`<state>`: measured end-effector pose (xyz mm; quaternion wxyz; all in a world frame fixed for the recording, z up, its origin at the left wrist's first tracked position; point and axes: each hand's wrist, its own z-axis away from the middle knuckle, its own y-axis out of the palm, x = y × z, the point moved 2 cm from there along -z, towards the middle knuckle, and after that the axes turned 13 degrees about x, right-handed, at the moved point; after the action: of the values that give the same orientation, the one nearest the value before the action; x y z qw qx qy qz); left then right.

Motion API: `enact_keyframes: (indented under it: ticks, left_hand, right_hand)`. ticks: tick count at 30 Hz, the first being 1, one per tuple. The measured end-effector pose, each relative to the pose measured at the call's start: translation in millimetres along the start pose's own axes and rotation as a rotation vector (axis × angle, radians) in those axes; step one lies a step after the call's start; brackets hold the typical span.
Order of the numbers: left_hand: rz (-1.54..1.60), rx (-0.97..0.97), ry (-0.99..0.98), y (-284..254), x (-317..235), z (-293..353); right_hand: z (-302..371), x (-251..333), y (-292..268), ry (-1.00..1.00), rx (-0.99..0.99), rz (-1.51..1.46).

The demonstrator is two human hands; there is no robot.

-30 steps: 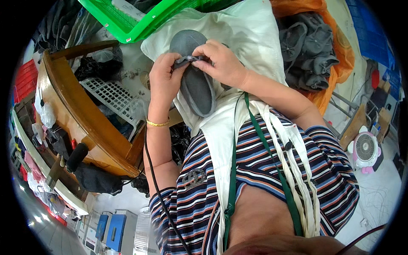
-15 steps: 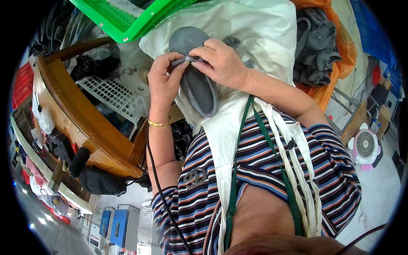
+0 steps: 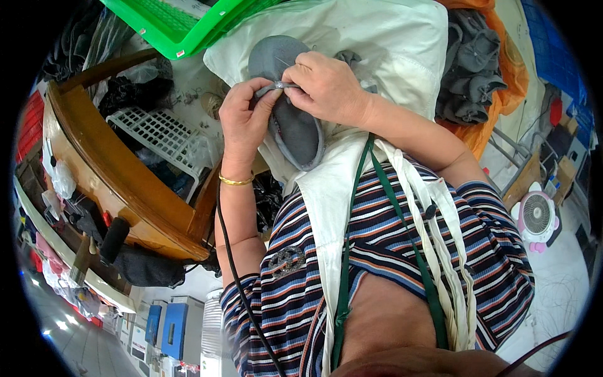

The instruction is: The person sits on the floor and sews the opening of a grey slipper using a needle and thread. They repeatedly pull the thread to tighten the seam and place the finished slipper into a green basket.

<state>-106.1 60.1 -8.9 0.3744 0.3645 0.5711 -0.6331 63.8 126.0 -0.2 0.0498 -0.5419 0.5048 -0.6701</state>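
Note:
A grey soft slipper (image 3: pixel 300 135) lies on the white apron (image 3: pixel 396 44) across my lap, its rounded end pointing away from me. At its middle, the fingers of my left hand (image 3: pixel 245 116) pinch the grey edge of the opening. From the other side my right hand (image 3: pixel 330 88) grips the same edge, thumb and fingers pressed together. Between the fingertips shows a small pale, shiny spot, too small to name. A thin thread-like line stands up near my right fingers. Beside my right hand a dark grey piece (image 3: pixel 347 58) lies partly hidden on the apron.
A green plastic crate (image 3: pixel 201 44) stands at the far left. Nearer on the left are a curved wooden frame (image 3: pixel 125 169) and a white plastic grid basket (image 3: pixel 157 135). To the right, grey pieces (image 3: pixel 471 69) fill an orange bag (image 3: pixel 512 81). A small fan (image 3: pixel 537 213) stands farther right.
Both hands keep their pinch on the slipper's edge, with only small finger shifts. The slipper's near end has tilted slightly. The surroundings have moved a little in view.

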Motion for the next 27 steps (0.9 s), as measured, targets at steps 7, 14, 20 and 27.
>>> enact_keyframes:
  ticks: [7,14,20,27]
  left_hand:
    - [0.354,0.142,-0.291,-7.7,7.4,-14.3]
    - [0.672,0.041,-0.457,-6.6,-2.4,-22.3]
    - [0.648,-0.002,-0.423,-5.3,-3.3,-24.8]
    - [0.630,-0.040,-0.438,-8.0,-1.9,-22.3]
  right_hand:
    - [-0.1,-10.2,-3.0,0.185,0.080,-0.469]
    - [32.9,-20.9,-24.7,0.071,0.136,0.243]
    - [47.7,-56.6,-38.6,0.205,0.151,0.553]
    - [46.3,-60.1,-52.6,0.122,0.067,0.480]
